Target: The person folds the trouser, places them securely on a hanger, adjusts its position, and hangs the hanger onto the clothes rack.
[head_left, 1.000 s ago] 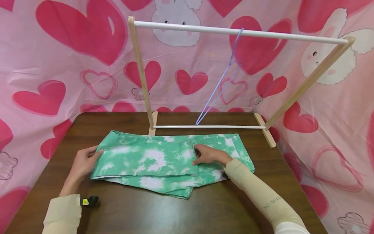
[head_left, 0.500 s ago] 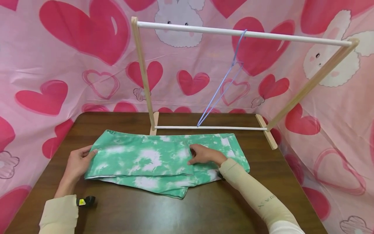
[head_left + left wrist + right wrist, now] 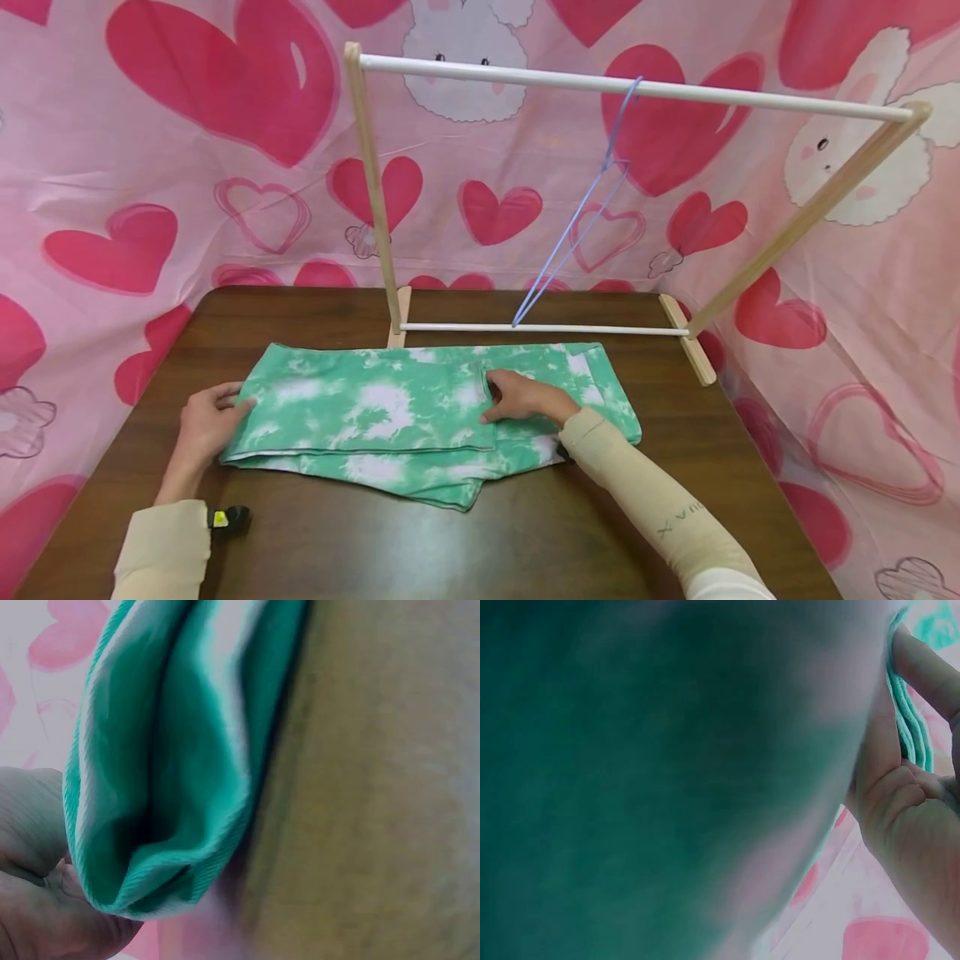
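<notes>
The folded green-and-white cloth lies on the table. My left hand pinches its left end; my right hand pinches the upper layer's edge. Behind stands a rack, a blue hanger hooked on its top bar.

A table bears green cloth and a rack.

Room lies before the cloth, a rack behind.
</notes>
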A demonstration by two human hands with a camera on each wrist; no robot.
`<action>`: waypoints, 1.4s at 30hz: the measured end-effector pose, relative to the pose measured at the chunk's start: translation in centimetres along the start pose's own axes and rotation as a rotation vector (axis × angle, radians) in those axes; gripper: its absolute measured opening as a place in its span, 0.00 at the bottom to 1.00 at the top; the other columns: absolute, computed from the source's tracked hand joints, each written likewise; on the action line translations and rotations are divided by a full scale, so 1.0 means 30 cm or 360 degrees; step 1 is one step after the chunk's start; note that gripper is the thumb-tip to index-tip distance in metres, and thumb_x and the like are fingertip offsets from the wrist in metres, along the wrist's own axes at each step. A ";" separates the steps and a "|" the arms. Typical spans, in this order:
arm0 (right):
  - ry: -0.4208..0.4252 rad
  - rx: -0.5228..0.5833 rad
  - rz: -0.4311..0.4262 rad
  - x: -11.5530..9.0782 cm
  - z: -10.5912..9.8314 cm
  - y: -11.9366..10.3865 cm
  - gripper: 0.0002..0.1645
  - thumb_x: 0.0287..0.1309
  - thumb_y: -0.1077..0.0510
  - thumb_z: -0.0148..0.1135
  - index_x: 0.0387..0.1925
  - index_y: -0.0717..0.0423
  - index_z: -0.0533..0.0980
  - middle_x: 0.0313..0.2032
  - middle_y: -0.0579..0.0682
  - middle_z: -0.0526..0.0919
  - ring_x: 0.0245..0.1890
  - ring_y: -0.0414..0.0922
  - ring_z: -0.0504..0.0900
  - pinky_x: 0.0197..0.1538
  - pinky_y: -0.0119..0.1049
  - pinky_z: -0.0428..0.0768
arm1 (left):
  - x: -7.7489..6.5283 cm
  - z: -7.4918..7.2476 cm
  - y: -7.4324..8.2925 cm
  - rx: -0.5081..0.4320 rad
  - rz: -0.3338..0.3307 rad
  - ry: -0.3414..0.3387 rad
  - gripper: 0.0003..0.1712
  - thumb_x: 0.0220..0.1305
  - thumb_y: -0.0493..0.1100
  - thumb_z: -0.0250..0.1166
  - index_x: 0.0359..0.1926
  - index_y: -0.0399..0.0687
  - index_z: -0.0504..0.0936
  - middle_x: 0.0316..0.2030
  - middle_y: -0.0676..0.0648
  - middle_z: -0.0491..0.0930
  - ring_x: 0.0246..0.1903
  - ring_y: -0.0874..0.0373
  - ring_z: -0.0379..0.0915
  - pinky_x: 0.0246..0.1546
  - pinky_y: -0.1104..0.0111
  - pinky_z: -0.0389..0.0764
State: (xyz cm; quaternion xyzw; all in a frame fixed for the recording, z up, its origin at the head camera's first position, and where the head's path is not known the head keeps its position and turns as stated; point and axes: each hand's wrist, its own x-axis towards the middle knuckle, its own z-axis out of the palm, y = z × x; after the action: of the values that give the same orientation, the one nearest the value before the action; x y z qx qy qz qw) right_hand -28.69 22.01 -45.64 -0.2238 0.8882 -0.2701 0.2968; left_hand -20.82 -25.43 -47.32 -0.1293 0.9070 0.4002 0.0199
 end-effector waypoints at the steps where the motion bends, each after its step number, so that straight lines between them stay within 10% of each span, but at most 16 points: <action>1: 0.0001 -0.0002 -0.0004 0.001 0.000 -0.001 0.21 0.61 0.51 0.73 0.36 0.56 0.69 0.32 0.52 0.73 0.30 0.45 0.69 0.36 0.39 0.68 | 0.000 0.001 0.000 0.0005 0.0009 0.0015 0.31 0.75 0.45 0.59 0.65 0.22 0.70 0.55 0.21 0.76 0.48 0.35 0.78 0.28 0.82 0.73; 10: 0.0006 -0.0022 -0.0003 0.006 0.012 -0.020 0.20 0.61 0.52 0.73 0.35 0.56 0.68 0.31 0.52 0.72 0.29 0.45 0.68 0.35 0.39 0.67 | -0.005 0.003 0.000 -0.0057 -0.0058 0.0185 0.27 0.73 0.44 0.62 0.63 0.27 0.75 0.53 0.25 0.79 0.38 0.57 0.79 0.28 0.86 0.73; 25: -0.0004 -0.0012 -0.0009 0.024 0.036 -0.052 0.19 0.62 0.52 0.72 0.37 0.55 0.69 0.32 0.52 0.72 0.30 0.45 0.67 0.36 0.40 0.67 | 0.002 -0.016 -0.014 -0.0071 -0.0201 0.0203 0.29 0.75 0.46 0.60 0.67 0.29 0.72 0.58 0.25 0.77 0.51 0.37 0.78 0.27 0.85 0.71; 34: -0.0006 -0.0024 -0.0024 0.034 0.054 -0.098 0.19 0.63 0.53 0.71 0.37 0.55 0.68 0.30 0.51 0.69 0.30 0.44 0.66 0.37 0.41 0.65 | 0.010 -0.039 -0.031 -0.0035 -0.0182 0.0268 0.26 0.74 0.45 0.60 0.65 0.31 0.75 0.56 0.27 0.79 0.36 0.62 0.79 0.28 0.85 0.71; 42: -0.0021 -0.0094 0.0023 0.031 0.059 -0.113 0.30 0.64 0.52 0.70 0.59 0.64 0.69 0.52 0.62 0.77 0.52 0.55 0.77 0.51 0.48 0.74 | 0.006 -0.041 -0.038 -0.0016 -0.0085 0.0224 0.26 0.76 0.43 0.56 0.66 0.28 0.73 0.57 0.24 0.77 0.51 0.36 0.77 0.30 0.82 0.70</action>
State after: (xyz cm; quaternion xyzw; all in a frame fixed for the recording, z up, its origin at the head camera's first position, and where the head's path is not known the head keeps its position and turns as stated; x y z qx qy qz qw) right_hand -27.40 18.31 -45.14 -0.2279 0.8954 -0.2400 0.2979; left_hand -20.62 -27.12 -47.33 -0.1814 0.9004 0.3940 -0.0339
